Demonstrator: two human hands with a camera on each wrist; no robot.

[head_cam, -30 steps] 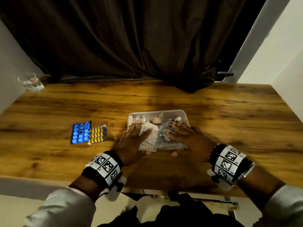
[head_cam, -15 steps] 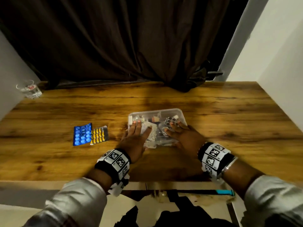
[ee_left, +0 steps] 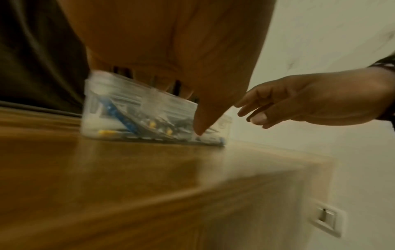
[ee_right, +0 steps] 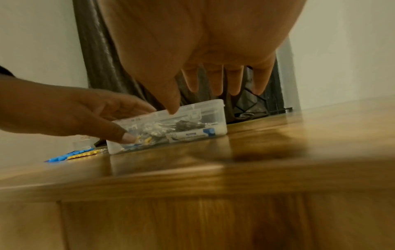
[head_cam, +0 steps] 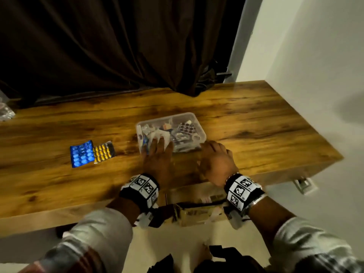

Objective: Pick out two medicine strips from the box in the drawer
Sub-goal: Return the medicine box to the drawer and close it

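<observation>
A clear plastic box of mixed medicine strips stands in the middle of the wooden table. To its left a blue strip and a yellow strip lie side by side on the wood. My left hand rests on the box's near left part. Its fingers lie over the rim and its thumb touches the front wall. Just off the box's near right corner, my right hand hovers with relaxed fingers and holds nothing. The wrist views show the box from the side.
A drinking glass stands at the table's far left edge. A dark curtain hangs behind the table and a white wall borders it on the right. Below the table's front edge an open drawer holds papers.
My right hand has come off the box's contents and drawn back to the near right corner. The left hand stays on the box. The head view has swung left and down.
</observation>
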